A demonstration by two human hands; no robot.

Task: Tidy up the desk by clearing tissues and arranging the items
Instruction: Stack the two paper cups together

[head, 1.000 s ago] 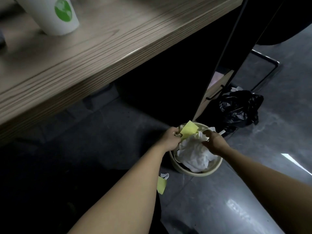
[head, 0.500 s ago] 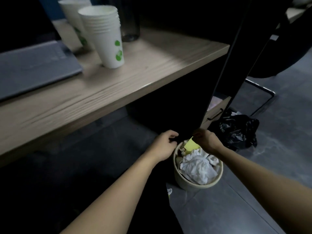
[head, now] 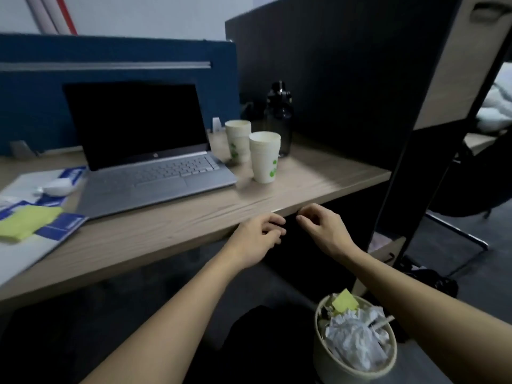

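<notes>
Crumpled tissues (head: 356, 339) fill the bin (head: 332, 364), well below empty fingers (head: 273, 218).

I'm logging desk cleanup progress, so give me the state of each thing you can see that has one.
laptop: open, screen dark
waste bin: full of crumpled tissues
front paper cups: stacked, upright
back paper cups: upright
dark bottle: upright, capped
left hand: empty, fingers curled
right hand: empty, fingers curled

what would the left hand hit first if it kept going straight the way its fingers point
Probably the right hand. The left hand has its curled fingers aimed rightward along the desk front edge, and only a small gap separates the two. Depth is hard to read, so it might slip past underneath the desk edge.
</notes>
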